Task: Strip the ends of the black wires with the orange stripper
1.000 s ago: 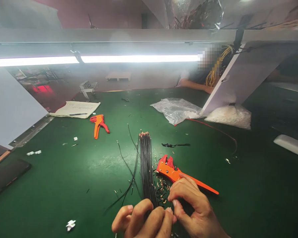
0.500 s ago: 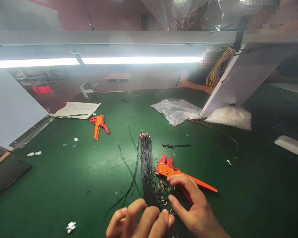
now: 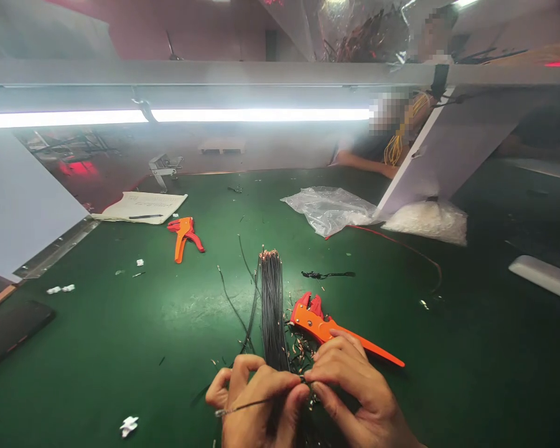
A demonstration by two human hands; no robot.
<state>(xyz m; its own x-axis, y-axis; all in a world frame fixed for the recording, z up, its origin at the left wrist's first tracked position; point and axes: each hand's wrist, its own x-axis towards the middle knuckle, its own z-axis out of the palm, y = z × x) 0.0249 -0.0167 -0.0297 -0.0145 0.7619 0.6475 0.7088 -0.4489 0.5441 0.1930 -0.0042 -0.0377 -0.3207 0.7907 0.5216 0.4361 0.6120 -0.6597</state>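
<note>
My left hand point(image 3: 264, 398) is closed, with a thin black wire point(image 3: 252, 404) pinched between thumb and forefinger. One end of this wire sticks out to the left and has a small pale tip. My right hand point(image 3: 354, 386) meets the left at the fingertips, its thumb and forefinger pinching at the wire's other part; the exact spot is mostly covered. Just beyond my hands lies a thick bundle of black wires point(image 3: 271, 305) with bare copper ends. Orange-and-red wire strippers point(image 3: 326, 326) rest right of it, beside and partly behind my right hand.
Wire scraps point(image 3: 300, 351) litter the green table point(image 3: 168, 323). Loose black wires point(image 3: 251, 317) lie left of the bundle. Farther back are second strippers point(image 3: 183, 238), a paper sheet point(image 3: 144, 206) and a plastic bag point(image 3: 331, 208). Another person's arm point(image 3: 366, 163) shows behind the divider.
My right hand has moved left and closed from a looser pose, meeting my left fingertips. My left hand has turned, and the wire across it now shows. The view has shifted slightly.
</note>
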